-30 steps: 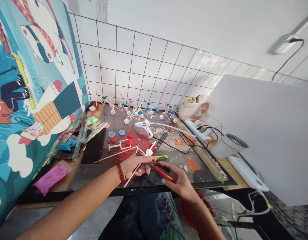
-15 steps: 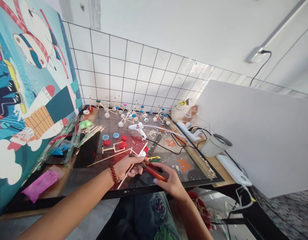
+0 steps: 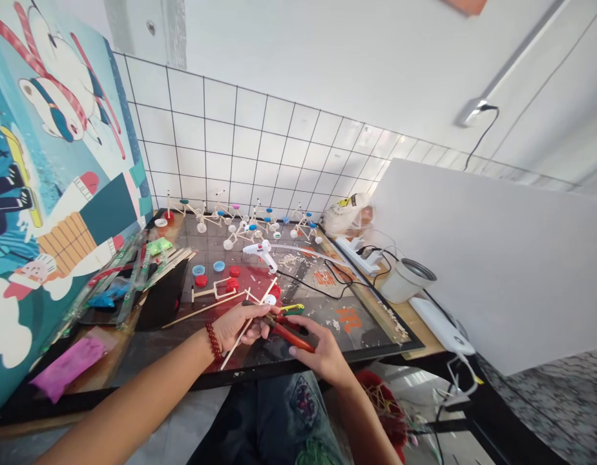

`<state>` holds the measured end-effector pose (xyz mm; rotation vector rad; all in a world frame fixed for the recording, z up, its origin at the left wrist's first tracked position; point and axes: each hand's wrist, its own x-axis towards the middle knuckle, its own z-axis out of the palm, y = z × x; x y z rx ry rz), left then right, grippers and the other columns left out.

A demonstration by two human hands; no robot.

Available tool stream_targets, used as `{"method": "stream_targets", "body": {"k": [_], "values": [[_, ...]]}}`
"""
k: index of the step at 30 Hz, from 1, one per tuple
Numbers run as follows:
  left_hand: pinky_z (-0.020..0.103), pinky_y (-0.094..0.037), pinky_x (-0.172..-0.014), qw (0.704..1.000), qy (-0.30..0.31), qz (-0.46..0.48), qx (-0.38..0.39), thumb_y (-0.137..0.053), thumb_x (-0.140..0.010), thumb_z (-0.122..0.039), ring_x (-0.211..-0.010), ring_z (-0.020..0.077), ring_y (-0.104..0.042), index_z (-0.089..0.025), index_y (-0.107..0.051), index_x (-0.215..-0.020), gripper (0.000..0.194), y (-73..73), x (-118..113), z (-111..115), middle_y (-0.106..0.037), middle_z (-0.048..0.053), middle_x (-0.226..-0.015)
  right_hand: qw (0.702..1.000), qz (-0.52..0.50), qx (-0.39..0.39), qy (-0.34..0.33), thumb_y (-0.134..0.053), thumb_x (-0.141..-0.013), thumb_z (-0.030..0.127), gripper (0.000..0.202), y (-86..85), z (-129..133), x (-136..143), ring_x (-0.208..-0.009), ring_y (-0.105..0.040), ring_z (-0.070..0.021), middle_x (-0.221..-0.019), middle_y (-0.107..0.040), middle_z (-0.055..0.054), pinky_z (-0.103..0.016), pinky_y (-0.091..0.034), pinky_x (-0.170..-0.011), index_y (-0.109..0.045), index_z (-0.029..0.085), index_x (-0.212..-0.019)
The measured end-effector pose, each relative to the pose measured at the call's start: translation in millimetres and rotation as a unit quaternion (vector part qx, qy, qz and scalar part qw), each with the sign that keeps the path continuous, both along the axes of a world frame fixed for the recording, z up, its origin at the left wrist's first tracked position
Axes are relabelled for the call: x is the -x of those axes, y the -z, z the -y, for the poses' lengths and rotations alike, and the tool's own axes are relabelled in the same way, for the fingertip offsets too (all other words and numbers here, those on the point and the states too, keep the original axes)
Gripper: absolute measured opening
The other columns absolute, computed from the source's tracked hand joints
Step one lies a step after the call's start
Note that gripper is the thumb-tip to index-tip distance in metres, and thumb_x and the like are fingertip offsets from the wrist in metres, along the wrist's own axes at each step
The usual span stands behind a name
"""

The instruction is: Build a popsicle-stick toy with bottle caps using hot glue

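My left hand (image 3: 238, 325), with a red bead bracelet at the wrist, pinches a thin wooden stick (image 3: 232, 352) that slants across its fingers. My right hand (image 3: 318, 349) is wrapped round the red-orange handles of a pair of pliers (image 3: 294, 337). The jaws of the pliers lie against the left fingers beside the stick; whether they bite on it is hidden. Just beyond the hands are a yellow-green cutter (image 3: 293, 309) and a small white round piece (image 3: 270, 299). A stick frame with red caps (image 3: 221, 289) lies to their left.
A white glue gun (image 3: 263, 253) with a cable lies mid-table. Stick models with caps (image 3: 252, 227) stand at the back. Loose sticks (image 3: 175, 263) and a pink packet (image 3: 70, 365) are at left, a power strip (image 3: 359, 255) and white pot (image 3: 406, 281) at right.
The view has shifted slightly, so the scene sits a little further left. Both hands keep their hold on the stick and the pliers, nearly still.
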<state>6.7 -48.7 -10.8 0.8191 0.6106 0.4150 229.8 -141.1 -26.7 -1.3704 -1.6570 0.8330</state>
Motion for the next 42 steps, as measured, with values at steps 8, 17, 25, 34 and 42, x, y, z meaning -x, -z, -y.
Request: {"method": "stream_targets", "body": {"k": [8, 17, 25, 34, 42], "values": [[0.015, -0.014, -0.038, 1.0, 0.004, 0.016, -0.002, -0.077, -0.072, -0.044, -0.038, 0.0026, -0.033, -0.009, -0.07, -0.108, 0.051, 3.0, -0.4, -0.8, -0.063, 0.005, -0.058, 1.0, -0.015, -0.008, -0.003, -0.077, -0.069, 0.021, 0.053, -2.8, 0.8, 1.1, -0.112, -0.066, -0.0291, -0.119, -0.072, -0.009, -0.045, -0.049, -0.103, -0.067, 0.02, -0.121], [0.015, -0.014, -0.037, 1.0, -0.005, 0.008, 0.0, -0.077, -0.074, -0.043, -0.039, 0.0027, -0.032, -0.009, -0.07, -0.106, 0.048, 1.5, -0.1, 1.0, -0.062, 0.005, -0.059, 1.0, -0.019, -0.013, -0.005, -0.078, -0.068, 0.021, 0.054, 1.3, -1.7, 0.1, -0.113, -0.066, -0.0289, -0.121, -0.072, -0.009, -0.044, -0.049, -0.103, -0.066, 0.02, -0.121], [0.014, -0.016, -0.038, 1.0, -0.012, 0.007, 0.0, -0.082, -0.068, -0.045, -0.04, 0.0026, -0.032, -0.009, -0.07, -0.106, 0.053, 2.2, 0.0, 1.3, -0.062, 0.004, -0.058, 1.0, -0.029, -0.011, -0.005, -0.079, -0.068, 0.021, 0.053, 1.5, -1.2, -0.2, -0.113, -0.067, -0.0291, -0.12, -0.072, -0.008, -0.043, -0.051, -0.101, -0.067, 0.021, -0.119], [0.014, -0.018, -0.037, 1.0, -0.011, 0.007, 0.012, -0.082, -0.068, -0.044, -0.04, 0.0028, -0.034, -0.01, -0.071, -0.107, 0.053, 4.2, 0.0, -0.7, -0.063, 0.004, -0.06, 1.0, -0.026, -0.009, -0.011, -0.078, -0.069, 0.022, 0.054, 0.8, -0.9, -0.9, -0.113, -0.066, -0.0286, -0.121, -0.071, -0.008, -0.042, -0.05, -0.101, -0.065, 0.02, -0.121], [0.014, -0.017, -0.037, 1.0, -0.013, -0.002, 0.009, -0.081, -0.07, -0.043, -0.04, 0.0033, -0.034, -0.01, -0.071, -0.108, 0.051, 1.2, 0.2, 0.6, -0.064, 0.006, -0.06, 1.0, -0.021, -0.009, -0.011, -0.078, -0.068, 0.022, 0.054, -0.8, -2.6, -1.0, -0.111, -0.067, -0.0287, -0.12, -0.072, -0.009, -0.042, -0.051, -0.1, -0.065, 0.02, -0.121]]}}
